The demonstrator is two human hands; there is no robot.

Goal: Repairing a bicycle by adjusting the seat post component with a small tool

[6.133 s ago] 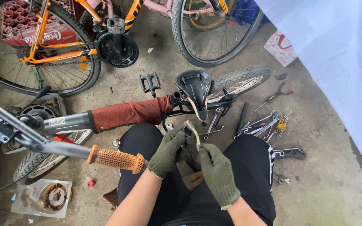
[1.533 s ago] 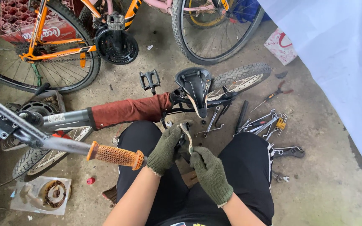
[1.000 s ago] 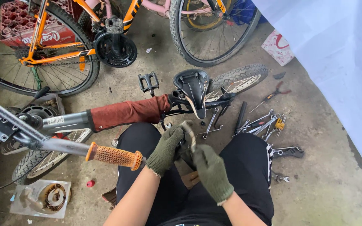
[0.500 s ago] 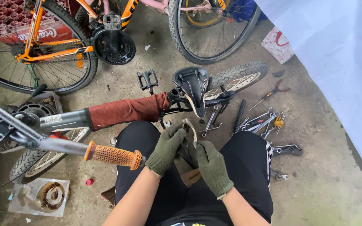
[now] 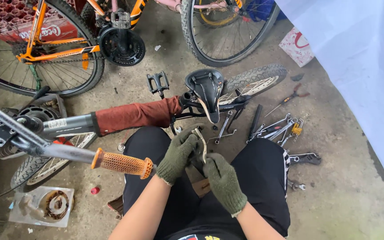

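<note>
Pale metal, thin and curved: a small bracket-like part point(image 5: 199, 138) sits between both gloved hands, over the person's lap, just in front of the black saddle point(image 5: 206, 91) of the upturned bike. Exact kind of part too small to tell. Looks stiff, light, hard-edged; likely a bit greasy, so the knit gloves help the grip. Best held by its flat sides near the lower end, leaving the curved top free.

Left hand point(image 5: 179, 153) is closed around the part's upper portion, fingers wrapped. Right hand point(image 5: 224, 182) is closed below it, pinching the lower end; what else it holds is hidden.

Left of the saddle: rust-red padded frame tube point(image 5: 134, 114), then orange handlebar grip point(image 5: 122, 163) nearer the person. Right of the saddle: knobby tyre point(image 5: 256, 78), and a scatter of wrenches point(image 5: 274, 130) on the concrete. Beyond the saddle: loose pedal point(image 5: 157, 82), orange bike point(image 5: 58, 44).
</note>
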